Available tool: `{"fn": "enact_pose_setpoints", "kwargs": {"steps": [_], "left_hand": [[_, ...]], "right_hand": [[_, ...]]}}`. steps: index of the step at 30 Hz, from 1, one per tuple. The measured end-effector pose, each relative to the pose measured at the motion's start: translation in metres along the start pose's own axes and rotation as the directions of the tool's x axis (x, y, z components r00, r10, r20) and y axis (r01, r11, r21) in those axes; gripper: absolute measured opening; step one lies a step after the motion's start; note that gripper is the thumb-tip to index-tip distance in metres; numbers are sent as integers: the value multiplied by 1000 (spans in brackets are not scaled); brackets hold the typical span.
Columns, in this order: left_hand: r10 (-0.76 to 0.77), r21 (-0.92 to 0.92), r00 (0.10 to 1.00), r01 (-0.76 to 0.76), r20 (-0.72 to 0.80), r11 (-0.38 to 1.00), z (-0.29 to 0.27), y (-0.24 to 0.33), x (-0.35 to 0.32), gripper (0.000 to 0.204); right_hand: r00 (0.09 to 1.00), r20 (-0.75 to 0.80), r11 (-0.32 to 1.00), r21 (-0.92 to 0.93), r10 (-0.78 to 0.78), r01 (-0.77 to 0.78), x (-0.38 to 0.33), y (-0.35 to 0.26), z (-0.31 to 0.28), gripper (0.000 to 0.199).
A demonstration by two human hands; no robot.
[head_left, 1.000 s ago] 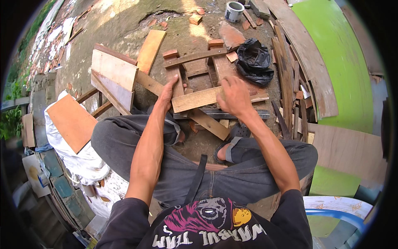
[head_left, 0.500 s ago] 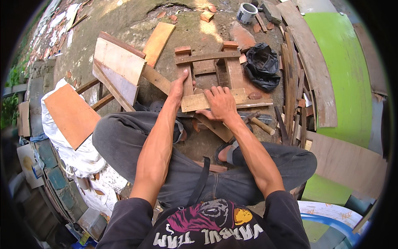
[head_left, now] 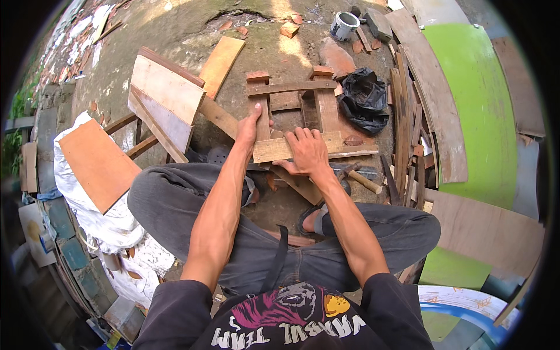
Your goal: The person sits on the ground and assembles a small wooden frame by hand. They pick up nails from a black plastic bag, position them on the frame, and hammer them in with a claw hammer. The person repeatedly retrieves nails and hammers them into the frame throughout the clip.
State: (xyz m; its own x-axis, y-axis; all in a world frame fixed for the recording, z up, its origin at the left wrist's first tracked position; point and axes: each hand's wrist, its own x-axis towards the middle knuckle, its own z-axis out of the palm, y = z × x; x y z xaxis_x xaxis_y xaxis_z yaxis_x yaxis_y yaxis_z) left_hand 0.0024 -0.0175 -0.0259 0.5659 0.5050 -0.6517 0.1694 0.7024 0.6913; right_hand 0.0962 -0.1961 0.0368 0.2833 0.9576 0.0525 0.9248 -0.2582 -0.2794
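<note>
Looking down, I see a half-built wooden frame (head_left: 291,96) on the ground. My right hand (head_left: 306,153) presses flat on a loose short plank (head_left: 274,150) laid across it; my left hand (head_left: 249,127) grips its end. A hammer (head_left: 357,176) lies unused nearby.

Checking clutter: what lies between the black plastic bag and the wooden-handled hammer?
In the head view, bare ground between black plastic bag and wooden-handled hammer, crossed by a thin wooden slat's end.

A short, pale, flat wooden board (head_left: 274,149) lies crosswise over the near end of a rough frame of brown wooden slats (head_left: 291,96) on the dirt ground. The frame has two upright slats joined by a cross slat at the far end.
</note>
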Motion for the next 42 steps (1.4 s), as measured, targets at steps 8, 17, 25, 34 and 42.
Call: {"fn": "enact_pose_setpoints", "kwargs": {"steps": [8,17,25,34,42], "left_hand": [[22,-13,997,-21,69,1000,-6,-2,10,51],[-91,37,977,86,194,996,0,33,24,52],[-44,21,999,44,-3,999,7,23,16,42],[-13,63,1000,13,-2,998,11,24,19,42],[-9,68,1000,8,10,998,11,30,23,50]], "right_hand": [[1000,9,999,-38,-22,22,4,-1,-4,78],[999,42,996,-87,7,-3,14,-9,-6,89],[988,-152,998,-51,17,-25,11,-4,15,85],[991,-135,1000,-17,15,-18,14,-5,14,81],[995,-100,998,-51,16,-21,18,-3,7,82]]}}
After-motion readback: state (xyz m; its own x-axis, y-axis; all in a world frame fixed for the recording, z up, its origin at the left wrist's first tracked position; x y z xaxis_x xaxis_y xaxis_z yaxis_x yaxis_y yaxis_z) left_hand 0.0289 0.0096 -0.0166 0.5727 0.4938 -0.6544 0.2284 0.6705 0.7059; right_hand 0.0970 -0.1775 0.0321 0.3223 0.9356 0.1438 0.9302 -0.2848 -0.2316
